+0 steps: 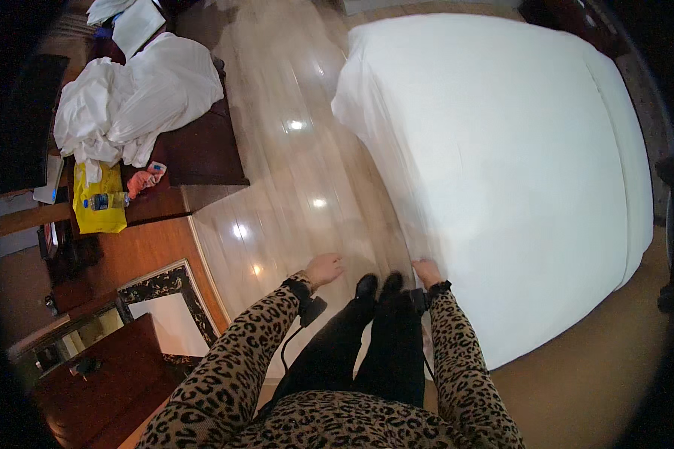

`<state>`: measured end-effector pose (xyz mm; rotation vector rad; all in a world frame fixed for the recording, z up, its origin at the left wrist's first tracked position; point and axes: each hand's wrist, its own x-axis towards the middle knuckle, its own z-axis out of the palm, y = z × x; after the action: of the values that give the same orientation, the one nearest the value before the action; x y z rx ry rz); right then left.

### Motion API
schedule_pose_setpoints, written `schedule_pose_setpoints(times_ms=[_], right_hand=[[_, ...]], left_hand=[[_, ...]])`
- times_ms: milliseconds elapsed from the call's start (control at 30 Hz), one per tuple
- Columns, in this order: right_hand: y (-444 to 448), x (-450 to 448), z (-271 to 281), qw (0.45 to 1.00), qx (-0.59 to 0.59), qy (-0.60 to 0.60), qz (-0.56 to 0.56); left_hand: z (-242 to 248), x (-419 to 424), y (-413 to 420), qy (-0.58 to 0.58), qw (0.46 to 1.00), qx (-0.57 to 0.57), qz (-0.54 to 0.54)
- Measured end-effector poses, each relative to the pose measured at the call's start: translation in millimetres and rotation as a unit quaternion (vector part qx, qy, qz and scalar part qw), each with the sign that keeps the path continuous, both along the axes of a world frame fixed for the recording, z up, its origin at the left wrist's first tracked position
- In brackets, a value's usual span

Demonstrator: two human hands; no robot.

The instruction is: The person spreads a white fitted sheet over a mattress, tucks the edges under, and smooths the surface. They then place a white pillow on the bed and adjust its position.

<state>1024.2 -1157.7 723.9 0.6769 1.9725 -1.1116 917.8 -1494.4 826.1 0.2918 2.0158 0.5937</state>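
Note:
A bed with a white sheet (517, 168) stands on my right, its cloth hanging down along the near side. My right hand (427, 273) is low beside that hanging edge, fingers loosely bent and nothing visible in them. Whether it touches the sheet, I cannot tell. Over the wood-look floor (275, 207), my left hand (324, 270) hangs in the air with its fingers a little apart, holding nothing. Both wrists carry dark straps with small boxes and cables.
To the left, a dark wooden cabinet (202, 149) bears crumpled white linen (163, 90), a yellow bag (98, 221), a plastic bottle (105, 201) and a pink cloth (143, 181). A framed mirror (194, 297) and an open-standing wooden panel (106, 381) are at lower left.

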Motion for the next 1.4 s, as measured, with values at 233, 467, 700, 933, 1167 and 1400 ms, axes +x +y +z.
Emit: schedule_pose_setpoints(times_ms=[233,467,700,933,1167,1400], right_hand=[[-26.3,-190.6,16.6,0.997,0.027,-0.026,-0.061],[-47.7,-373.7,-1.5,0.994,-0.017,0.0,-0.111],[-68.6,-525.0,-45.9,0.991,-0.046,-0.025,-0.126],[-70.5,-537.8,-60.8,0.975,-0.071,-0.117,-0.178],[-59.3,-542.1,-41.3,0.968,0.025,-0.198,-0.152],[-54.3,-557.7,-41.6,0.983,0.023,-0.131,-0.128]], left_hand=[[9.6,-126.9,-24.9,-0.031,0.987,-0.001,0.156],[-32.4,-328.4,-3.9,-0.042,0.981,-0.014,0.191],[-114.3,-579.6,50.3,-0.042,0.957,0.069,0.279],[-213.5,-796.4,113.3,-0.101,0.925,0.208,0.301],[-242.5,-832.8,135.8,-0.371,0.819,0.239,0.367],[-166.5,-868.3,71.0,-0.422,0.88,0.131,0.174]])
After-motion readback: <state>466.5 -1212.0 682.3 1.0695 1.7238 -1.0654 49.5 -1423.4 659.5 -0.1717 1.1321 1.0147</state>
